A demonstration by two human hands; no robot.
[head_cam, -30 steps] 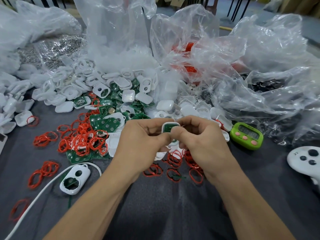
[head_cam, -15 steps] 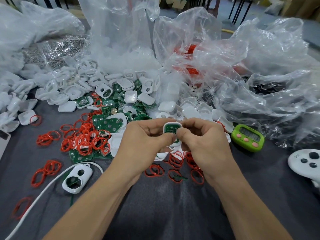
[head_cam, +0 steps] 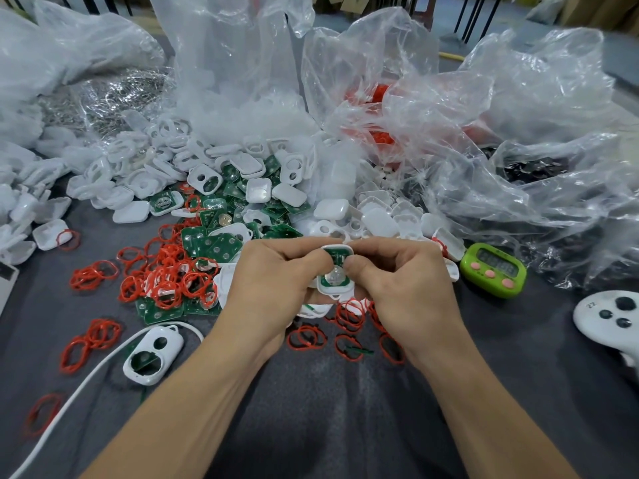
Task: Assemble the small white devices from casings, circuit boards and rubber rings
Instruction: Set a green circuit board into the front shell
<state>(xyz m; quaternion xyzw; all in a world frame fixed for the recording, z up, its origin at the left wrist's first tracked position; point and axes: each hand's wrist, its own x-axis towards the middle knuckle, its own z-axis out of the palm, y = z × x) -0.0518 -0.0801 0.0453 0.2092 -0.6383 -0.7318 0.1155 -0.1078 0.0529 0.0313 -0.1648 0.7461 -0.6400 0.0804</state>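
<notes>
Assembly is looking barely begun: left hand [head_cam: 276, 281] and right hand [head_cam: 404, 281] are both pinching, in a clenched grip, one white casing [head_cam: 340, 291] with a green circuit board [head_cam: 336, 256] seated inside, above the worktop [head_cam: 345, 416], while heaps of loose casings [head_cam: 242, 167], boards [head_cam: 214, 244] and red rubber rings [head_cam: 166, 271] are lying unassembled behind.

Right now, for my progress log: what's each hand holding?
Left hand: pinches the white casing with a green circuit board in it.
Right hand: pinches the same casing.
</notes>
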